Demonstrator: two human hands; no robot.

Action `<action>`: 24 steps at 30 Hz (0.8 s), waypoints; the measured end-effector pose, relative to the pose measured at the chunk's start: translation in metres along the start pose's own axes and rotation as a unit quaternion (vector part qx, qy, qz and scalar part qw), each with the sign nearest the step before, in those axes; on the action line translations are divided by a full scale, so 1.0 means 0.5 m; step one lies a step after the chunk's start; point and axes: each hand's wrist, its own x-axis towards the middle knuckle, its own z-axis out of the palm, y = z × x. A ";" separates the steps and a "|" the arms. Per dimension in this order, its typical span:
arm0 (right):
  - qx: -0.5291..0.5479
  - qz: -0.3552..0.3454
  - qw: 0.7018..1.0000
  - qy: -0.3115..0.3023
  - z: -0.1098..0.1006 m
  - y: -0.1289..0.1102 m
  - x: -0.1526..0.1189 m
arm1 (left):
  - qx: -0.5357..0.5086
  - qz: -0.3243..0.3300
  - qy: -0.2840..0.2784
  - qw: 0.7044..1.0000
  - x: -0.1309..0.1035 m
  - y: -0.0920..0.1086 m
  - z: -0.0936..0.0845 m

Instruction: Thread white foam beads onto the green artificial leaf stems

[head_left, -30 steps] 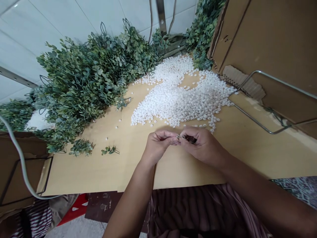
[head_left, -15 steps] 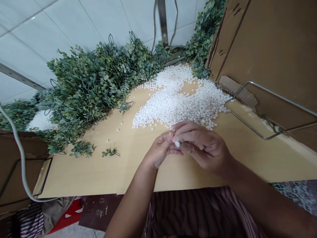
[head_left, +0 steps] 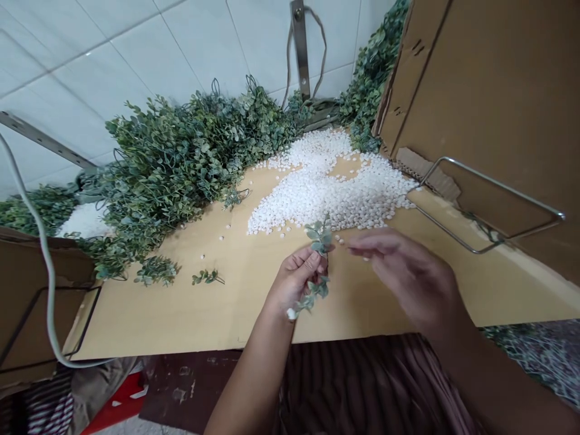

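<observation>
Left hand (head_left: 296, 272), right hand (head_left: 419, 281): bare. 2 forearms (head_left: 260, 362): bare too. Garment (head_left: 353, 380): dark maroon-brown, ribbed with darker stripes or folds.

A small workshop, by its looks: greenery (head_left: 181, 163) heaped at upper left and loose white beads (head_left: 326, 196) at centre share a table (head_left: 181, 320), with cardboard (head_left: 498, 96) at right.

Hands (head_left: 303, 269): two
Held sprig (head_left: 319, 237): one
Lone sprig (head_left: 206, 277) on desk (head_left: 181, 320): one
White beads (head_left: 317, 193): too many to count
Wire frames (head_left: 504, 186): two
Metal strips (head_left: 301, 48): two
</observation>
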 end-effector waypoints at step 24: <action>0.029 0.187 0.981 -0.049 0.035 0.053 -0.003 | 0.011 -0.007 0.056 0.998 -0.034 -0.047 0.045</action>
